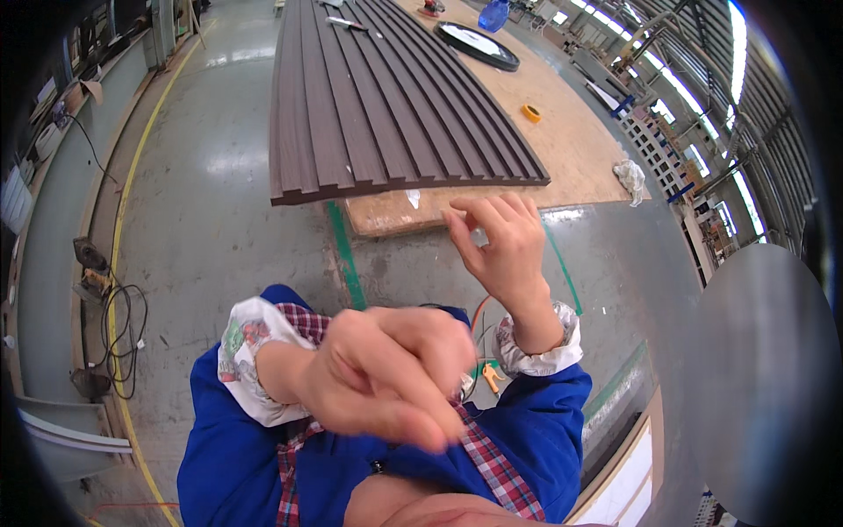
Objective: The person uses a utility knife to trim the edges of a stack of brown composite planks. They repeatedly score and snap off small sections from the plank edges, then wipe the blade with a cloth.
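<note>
My left hand (386, 373) is raised close in front of my chest, slightly blurred, its fingers folded and its thumb pressed along them. Whatever it may hold is hidden. Farther forward, my right hand (505, 246) hovers off the near end of a dark brown ribbed panel (395, 105). Its thumb and forefinger tips come together in a pinch, and I cannot make out anything between them. The panel lies lengthwise on a tan board-topped table (562, 149), its left side overhanging. A small whitish scrap (413, 199) sits at the table's near edge.
On the panel's far part lies a slim knife-like tool (347, 24). The table also bears a roll of yellow tape (530, 112), a round black-rimmed disc (479, 46) and a crumpled white cloth (630, 180). An orange air gun (492, 378) is low by my right arm.
</note>
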Motion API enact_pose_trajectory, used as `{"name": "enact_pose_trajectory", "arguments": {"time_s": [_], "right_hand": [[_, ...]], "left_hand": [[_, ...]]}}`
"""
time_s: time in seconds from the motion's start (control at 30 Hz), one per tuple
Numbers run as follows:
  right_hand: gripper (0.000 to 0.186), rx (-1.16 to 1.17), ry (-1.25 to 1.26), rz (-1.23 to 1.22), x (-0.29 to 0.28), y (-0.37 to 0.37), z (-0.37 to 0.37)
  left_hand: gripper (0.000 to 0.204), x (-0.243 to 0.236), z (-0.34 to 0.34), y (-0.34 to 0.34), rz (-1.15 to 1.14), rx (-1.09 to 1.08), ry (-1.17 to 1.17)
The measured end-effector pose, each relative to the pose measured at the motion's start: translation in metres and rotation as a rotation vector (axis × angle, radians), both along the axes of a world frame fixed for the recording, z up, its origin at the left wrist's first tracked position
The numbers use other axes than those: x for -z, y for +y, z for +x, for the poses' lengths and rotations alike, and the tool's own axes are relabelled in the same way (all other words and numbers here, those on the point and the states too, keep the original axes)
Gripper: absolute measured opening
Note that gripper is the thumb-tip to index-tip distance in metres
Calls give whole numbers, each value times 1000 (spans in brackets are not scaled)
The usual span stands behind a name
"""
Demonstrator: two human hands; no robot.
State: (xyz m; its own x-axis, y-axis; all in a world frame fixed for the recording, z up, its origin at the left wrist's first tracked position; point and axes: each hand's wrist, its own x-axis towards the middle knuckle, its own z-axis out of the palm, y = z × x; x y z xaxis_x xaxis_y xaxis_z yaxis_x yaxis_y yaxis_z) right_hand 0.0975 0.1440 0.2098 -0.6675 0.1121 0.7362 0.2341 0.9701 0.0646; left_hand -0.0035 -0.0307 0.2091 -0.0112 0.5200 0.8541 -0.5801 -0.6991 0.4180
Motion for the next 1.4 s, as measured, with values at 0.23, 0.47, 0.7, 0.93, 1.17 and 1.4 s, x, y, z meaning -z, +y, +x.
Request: {"name": "enact_pose_trajectory", "arguments": {"time_s": [0.23, 0.47, 0.7, 0.93, 1.17, 1.4], "right_hand": [[7, -24, -61, 111, -6, 18, -23], [11, -81, -80, 152, -12, 30, -39], [21, 41, -258, 222, -53, 107, -123], [26, 289, -618, 51, -84, 181, -289], [38, 282, -470, -146, -38, 260, -374], [52, 215, -425, -246, 3, 296, -395]], "left_hand": [[15, 185, -74, -50, -910, -673, 583], [84, 414, -87, -156, -1888, -1138, 490], [111, 371, -88, -97, -1906, -1189, 542], [111, 399, -127, -29, -2347, -1370, 875], [109, 396, -126, -31, -2287, -1411, 763], [107, 414, -132, -36, -2258, -1450, 714]]}}
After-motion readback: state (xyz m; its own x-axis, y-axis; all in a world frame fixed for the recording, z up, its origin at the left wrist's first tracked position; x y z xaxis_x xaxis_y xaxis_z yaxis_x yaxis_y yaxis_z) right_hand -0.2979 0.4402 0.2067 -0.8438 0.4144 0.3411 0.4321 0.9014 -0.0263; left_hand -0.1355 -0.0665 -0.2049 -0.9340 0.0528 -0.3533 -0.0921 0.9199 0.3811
